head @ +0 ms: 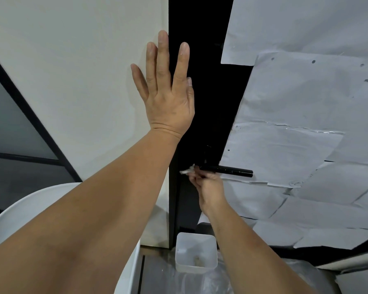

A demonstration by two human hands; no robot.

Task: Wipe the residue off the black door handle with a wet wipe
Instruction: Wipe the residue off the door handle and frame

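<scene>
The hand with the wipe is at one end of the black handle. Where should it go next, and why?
Probably slide along the bar toward its free end. The right hand pinches the wet wipe at the inner end of the door handle, near the door, so the rest of the bar looks unwiped. The left hand lies flat at the door's edge.

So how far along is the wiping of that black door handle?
Done: the wet wipe is out and at the handle. In hand: the right hand pinches the wipe against the handle's inner end, by the door; the left hand lies flat, fingers straight, across the wall and door edge above. Left: the bar out to its free end looks unwiped; residue is too small to judge.
</scene>
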